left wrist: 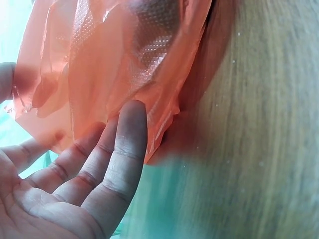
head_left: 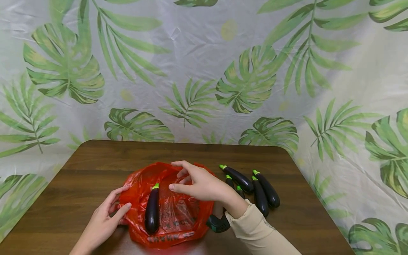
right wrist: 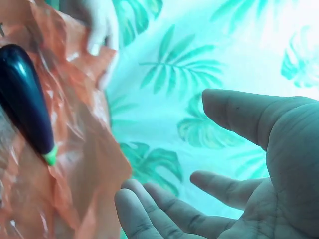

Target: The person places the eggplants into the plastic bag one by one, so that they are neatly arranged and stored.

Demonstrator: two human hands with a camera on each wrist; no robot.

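Left hand pinches red bag, well inside tabletop's left edge; right hand spread, empty. Bag could sag over its eggplant if pinch slips.

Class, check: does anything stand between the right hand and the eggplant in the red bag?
Nothing visible does: the right hand is over the open red bag, with a clear gap to the eggplant.

On the dark brown, wood-grain worktop before me, with its rounded far corners, I have an open red plastic bag near the middle, and just to its right five glossy dark eggplants lying clustered together, green-tipped.
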